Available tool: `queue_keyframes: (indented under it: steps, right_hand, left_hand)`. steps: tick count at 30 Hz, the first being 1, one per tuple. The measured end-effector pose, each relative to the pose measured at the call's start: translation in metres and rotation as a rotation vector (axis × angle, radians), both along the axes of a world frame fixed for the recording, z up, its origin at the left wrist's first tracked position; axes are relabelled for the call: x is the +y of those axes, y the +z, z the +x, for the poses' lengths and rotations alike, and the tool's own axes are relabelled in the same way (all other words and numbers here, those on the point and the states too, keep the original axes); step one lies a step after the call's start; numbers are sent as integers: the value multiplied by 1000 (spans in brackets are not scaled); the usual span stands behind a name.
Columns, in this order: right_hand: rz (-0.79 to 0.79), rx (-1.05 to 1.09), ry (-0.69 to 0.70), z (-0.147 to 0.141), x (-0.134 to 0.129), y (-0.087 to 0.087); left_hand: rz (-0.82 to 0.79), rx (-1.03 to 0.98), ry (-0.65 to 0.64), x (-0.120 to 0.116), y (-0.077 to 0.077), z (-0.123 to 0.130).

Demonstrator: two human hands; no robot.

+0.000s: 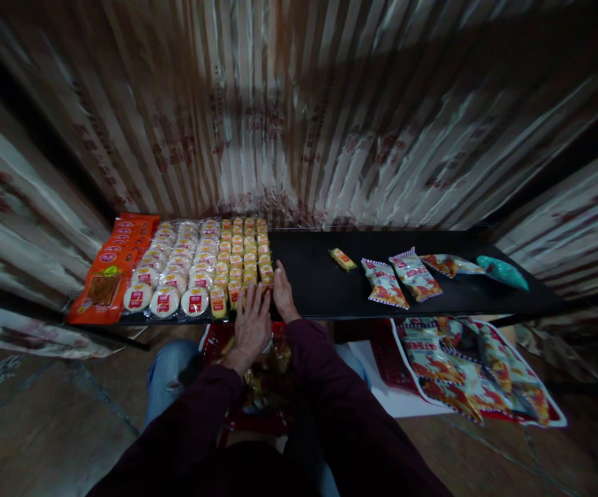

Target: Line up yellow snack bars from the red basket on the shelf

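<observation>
Rows of small yellow-wrapped snack packs stand in columns on a black shelf. My left hand lies at their front edge, fingers stretched out against the nearest packs. Along the right side of the last column, my right hand is held flat with its fingers extended. Neither hand grips anything. To the left of the yellow packs are columns of round white packaged snacks. An orange snack bag lies at the shelf's left end.
On the shelf's right lie a single yellow pack, white-and-orange snack bags and a green bag. A red basket of similar bags stands below right. Another red basket sits between my knees. Striped sheeting hangs behind.
</observation>
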State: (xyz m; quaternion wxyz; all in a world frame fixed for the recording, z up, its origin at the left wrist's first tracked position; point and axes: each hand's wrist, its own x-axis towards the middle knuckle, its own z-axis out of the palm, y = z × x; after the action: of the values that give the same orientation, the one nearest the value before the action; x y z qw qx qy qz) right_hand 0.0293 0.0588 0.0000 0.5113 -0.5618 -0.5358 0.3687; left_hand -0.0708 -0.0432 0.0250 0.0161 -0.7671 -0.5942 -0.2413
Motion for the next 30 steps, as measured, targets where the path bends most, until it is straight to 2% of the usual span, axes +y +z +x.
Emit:
queue_keyframes:
  steps: [5, 9, 13, 18, 23, 26, 30]
  right_hand:
    - [-38, 10, 30, -17, -7, 1]
    - [-62, -7, -2, -18, -8, 3]
    - [-55, -10, -37, -10, 2, 2]
    - [-41, 7, 25, -8, 16, -1]
    - [3, 51, 56, -10, 20, -4]
    - [-21, 76, 52, -4, 29, -4]
    - [-54, 125, 50, 4, 57, -6]
  left_hand:
    - [-17, 34, -22, 10, -4, -9]
    - [-15, 47, -37, 12, -7, -11]
    - [2, 53, -33, 14, -7, -13]
    - [14, 39, -45, 20, -6, -14]
    - [6, -4, -66, 22, -7, -14]
    - [21, -39, -69, 24, -3, -15]
    - [34, -60, -75, 35, 12, -16]
